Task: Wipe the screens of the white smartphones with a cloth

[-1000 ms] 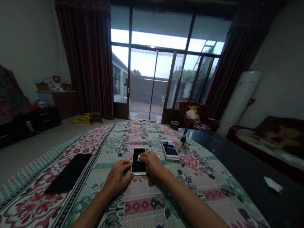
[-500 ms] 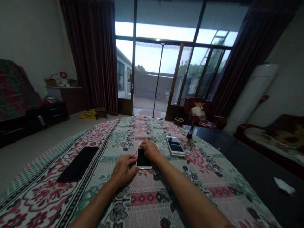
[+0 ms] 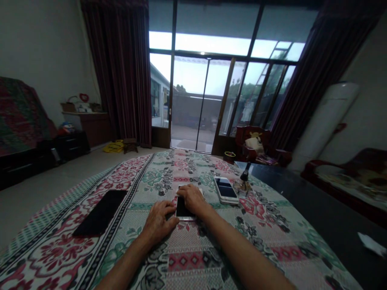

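A white-framed smartphone [image 3: 182, 209] with a dark screen lies flat on the patterned tablecloth in front of me. My left hand [image 3: 160, 219] holds it at its left edge, the thumb by the near left corner and the other fingers bent. Across the upper part of the screen lies my right hand [image 3: 192, 199], its fingers pressed together and bent downward. Something pale shows at those fingertips, too small to name. To the right rests another white phone [image 3: 226, 189], which seems to lie on top of a further one. A large black phone or tablet [image 3: 101, 213] lies to the left.
A small glass holder [image 3: 242, 187] with a dark upright piece stands beyond the white phone. The flowered tablecloth [image 3: 187, 245] covers the round table. At the right is a dark tabletop [image 3: 320, 209] with a crumpled white tissue [image 3: 371, 243]. Glass doors [image 3: 196, 104] stand behind.
The whole view has shifted slightly, so the table sits a little lower. My right hand covers more of the phone's screen than before. My left hand stays at the phone's edge.
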### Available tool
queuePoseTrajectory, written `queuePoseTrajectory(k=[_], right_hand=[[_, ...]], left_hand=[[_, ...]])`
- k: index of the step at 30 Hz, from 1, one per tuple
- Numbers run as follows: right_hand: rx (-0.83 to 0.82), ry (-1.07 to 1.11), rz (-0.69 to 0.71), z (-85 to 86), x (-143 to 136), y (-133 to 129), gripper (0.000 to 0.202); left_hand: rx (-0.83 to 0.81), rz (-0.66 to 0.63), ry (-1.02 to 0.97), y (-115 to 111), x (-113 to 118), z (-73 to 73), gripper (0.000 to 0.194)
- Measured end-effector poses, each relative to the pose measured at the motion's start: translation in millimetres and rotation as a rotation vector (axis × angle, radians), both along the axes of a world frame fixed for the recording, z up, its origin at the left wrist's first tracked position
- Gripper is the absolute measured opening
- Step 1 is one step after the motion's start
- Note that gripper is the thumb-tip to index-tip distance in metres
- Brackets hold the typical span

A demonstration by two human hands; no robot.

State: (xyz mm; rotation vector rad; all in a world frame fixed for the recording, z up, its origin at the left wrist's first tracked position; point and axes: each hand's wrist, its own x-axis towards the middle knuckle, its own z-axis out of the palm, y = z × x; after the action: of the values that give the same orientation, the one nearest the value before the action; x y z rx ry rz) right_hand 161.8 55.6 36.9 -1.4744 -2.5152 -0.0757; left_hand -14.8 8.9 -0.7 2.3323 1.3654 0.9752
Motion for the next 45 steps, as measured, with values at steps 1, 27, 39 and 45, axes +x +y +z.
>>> queuePoseTrajectory(k=[1,27,39,45], right_hand=[[0.007,0.0,-0.018,0.1,-2,10,0.033],[0.041,0.038,0.057,-3.2,12,14,0.035],[-0.005,0.036,0.145,2.3,29,-49,0.03],[-0.001,0.066,0.119,1.6,31,-37,0.036]], left_hand=[[-0.001,0.0,-0.005,0,0,0.2,0.021],[0.004,-0.011,-0.003,3,-1,-3.5,0.024],[-0.012,-0.002,0.006,2,0,-1.3,0.025],[0.005,-0.005,0.011,3,-1,-3.1,0.024]])
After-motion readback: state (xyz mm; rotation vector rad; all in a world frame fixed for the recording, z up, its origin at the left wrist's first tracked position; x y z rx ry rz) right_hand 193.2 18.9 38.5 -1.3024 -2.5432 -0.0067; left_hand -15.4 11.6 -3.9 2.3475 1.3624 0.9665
